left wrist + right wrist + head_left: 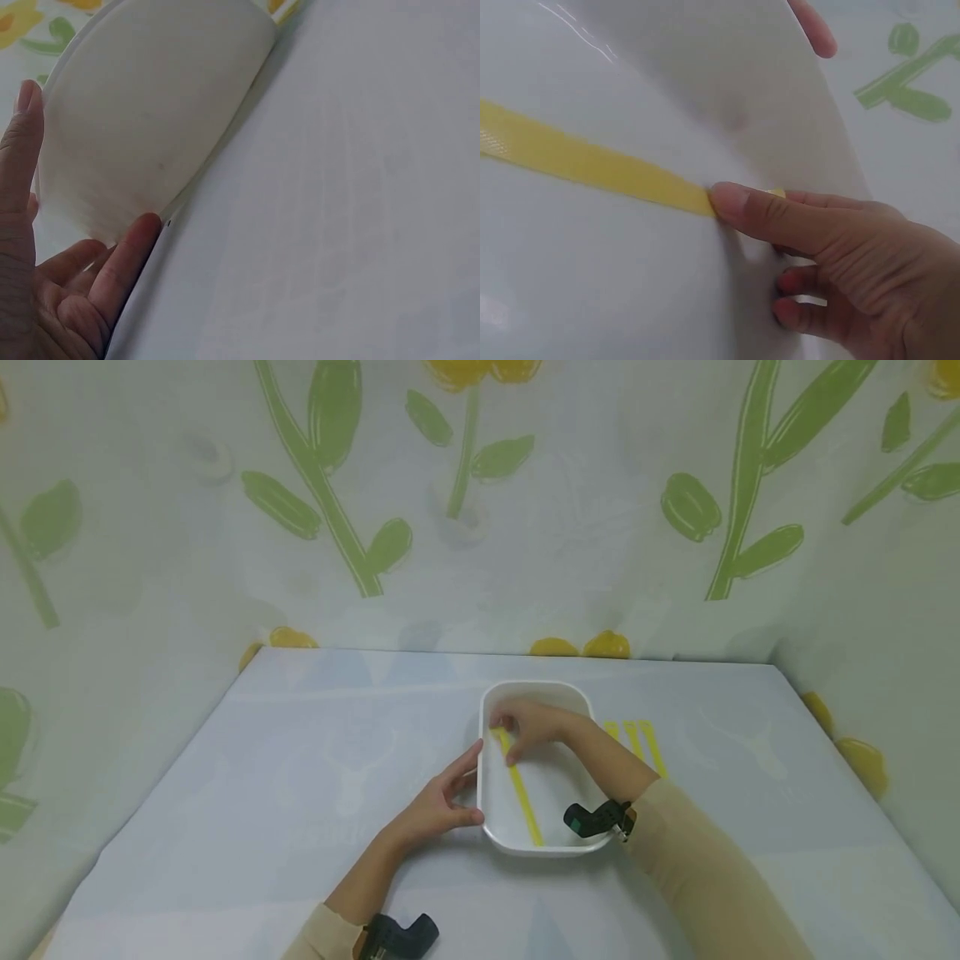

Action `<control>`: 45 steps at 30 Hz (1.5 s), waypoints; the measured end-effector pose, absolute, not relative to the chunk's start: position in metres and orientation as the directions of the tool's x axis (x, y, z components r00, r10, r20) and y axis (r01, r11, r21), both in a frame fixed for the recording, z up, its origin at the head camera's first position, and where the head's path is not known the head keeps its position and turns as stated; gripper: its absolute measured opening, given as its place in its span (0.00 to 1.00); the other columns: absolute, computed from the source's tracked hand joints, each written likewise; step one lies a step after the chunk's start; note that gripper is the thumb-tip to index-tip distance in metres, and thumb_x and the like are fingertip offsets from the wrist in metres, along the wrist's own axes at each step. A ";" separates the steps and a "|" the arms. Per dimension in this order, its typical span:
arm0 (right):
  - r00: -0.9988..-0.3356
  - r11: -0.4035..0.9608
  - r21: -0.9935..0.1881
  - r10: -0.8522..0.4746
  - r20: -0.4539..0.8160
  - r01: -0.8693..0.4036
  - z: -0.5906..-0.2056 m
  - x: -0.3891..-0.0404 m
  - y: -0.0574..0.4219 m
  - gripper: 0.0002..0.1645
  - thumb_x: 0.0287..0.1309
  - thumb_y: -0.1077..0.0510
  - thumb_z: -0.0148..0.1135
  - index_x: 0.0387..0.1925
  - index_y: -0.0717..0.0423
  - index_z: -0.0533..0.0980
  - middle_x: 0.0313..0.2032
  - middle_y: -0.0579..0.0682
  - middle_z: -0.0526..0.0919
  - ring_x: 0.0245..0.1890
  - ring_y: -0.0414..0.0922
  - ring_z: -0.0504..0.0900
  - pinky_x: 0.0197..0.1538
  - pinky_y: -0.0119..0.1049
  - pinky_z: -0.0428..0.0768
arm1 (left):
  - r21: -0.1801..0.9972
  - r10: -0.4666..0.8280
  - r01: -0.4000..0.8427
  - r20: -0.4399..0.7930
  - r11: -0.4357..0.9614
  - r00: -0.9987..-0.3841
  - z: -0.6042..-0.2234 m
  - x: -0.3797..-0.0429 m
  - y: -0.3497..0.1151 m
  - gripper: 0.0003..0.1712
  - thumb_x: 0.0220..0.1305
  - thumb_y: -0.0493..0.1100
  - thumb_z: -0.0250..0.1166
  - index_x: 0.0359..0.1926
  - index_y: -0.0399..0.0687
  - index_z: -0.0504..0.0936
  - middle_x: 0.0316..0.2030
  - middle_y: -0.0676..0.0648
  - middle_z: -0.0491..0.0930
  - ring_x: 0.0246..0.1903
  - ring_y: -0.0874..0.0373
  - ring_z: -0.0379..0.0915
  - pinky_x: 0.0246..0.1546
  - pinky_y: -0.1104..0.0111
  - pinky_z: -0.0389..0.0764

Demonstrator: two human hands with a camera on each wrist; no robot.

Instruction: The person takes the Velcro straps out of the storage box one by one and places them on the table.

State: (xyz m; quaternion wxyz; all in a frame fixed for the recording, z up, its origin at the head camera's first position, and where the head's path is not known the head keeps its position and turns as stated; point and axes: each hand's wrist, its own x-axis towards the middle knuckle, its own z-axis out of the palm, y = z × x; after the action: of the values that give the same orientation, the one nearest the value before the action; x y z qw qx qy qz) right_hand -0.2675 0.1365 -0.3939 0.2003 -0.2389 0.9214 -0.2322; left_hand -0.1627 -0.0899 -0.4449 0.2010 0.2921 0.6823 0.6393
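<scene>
A white rounded tray [555, 785] sits on the table. Inside, a flat yellow strap [525, 797] lies slantwise, its near end by the front wall. My right hand [531, 724] reaches over the tray and pinches the strap near its far end; the right wrist view shows the thumb [731, 201] on top of the strap [600, 161]. Part of that end is hidden behind the fingers. My left hand [442, 802] rests against the tray's outer left side with extended fingers, and its fingertips [142, 225] touch low on the outer wall [165, 97].
Right of the tray, several yellow straps [652, 747] lie side by side on the table [315, 760], partly behind my right forearm. A pale wall covering [585, 552] with printed plants rises behind the table's back edge.
</scene>
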 end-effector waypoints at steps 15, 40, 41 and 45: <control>-0.830 0.728 -0.663 -0.472 -0.298 -0.176 -0.382 -0.271 0.154 0.29 0.47 0.61 0.72 0.53 0.58 0.76 0.27 0.48 0.79 0.27 0.42 0.76 0.33 0.31 0.77 | 0.996 0.661 0.089 0.064 0.004 -0.748 -0.438 -0.162 -0.085 0.57 0.53 0.47 0.72 0.75 0.56 0.43 0.72 0.41 0.50 0.70 0.42 0.50 0.53 0.63 0.76; -0.706 0.421 -0.901 -0.670 -0.231 -0.105 -0.370 -0.266 0.167 0.44 0.48 0.62 0.67 0.69 0.49 0.62 0.65 0.54 0.66 0.26 0.41 0.75 0.43 0.32 0.77 | 0.996 0.667 0.085 0.059 0.007 -0.743 -0.440 -0.164 -0.090 0.57 0.53 0.50 0.72 0.75 0.56 0.44 0.73 0.41 0.49 0.69 0.40 0.50 0.53 0.63 0.76; -0.699 0.412 -0.905 -0.678 -0.226 -0.107 -0.369 -0.266 0.167 0.46 0.48 0.63 0.66 0.70 0.49 0.60 0.67 0.54 0.64 0.26 0.41 0.76 0.43 0.32 0.78 | 0.996 0.667 0.087 0.059 0.009 -0.743 -0.440 -0.165 -0.090 0.57 0.53 0.50 0.72 0.75 0.57 0.44 0.73 0.41 0.49 0.70 0.40 0.50 0.53 0.63 0.76; -0.681 0.367 -0.927 -0.699 -0.217 -0.081 -0.362 -0.265 0.166 0.50 0.49 0.65 0.66 0.72 0.50 0.55 0.71 0.52 0.56 0.28 0.43 0.79 0.42 0.35 0.81 | 0.995 0.665 0.101 0.074 0.002 -0.743 -0.441 -0.168 -0.091 0.57 0.54 0.49 0.72 0.75 0.56 0.44 0.73 0.42 0.50 0.69 0.40 0.50 0.53 0.62 0.76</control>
State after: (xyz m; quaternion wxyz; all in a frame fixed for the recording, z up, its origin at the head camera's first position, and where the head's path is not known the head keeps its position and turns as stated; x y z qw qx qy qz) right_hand -0.2654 0.1665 -0.3624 0.3079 -0.2543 0.7671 -0.5021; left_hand -0.1677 -0.0907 -0.4407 0.2181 0.2843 0.6733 0.6468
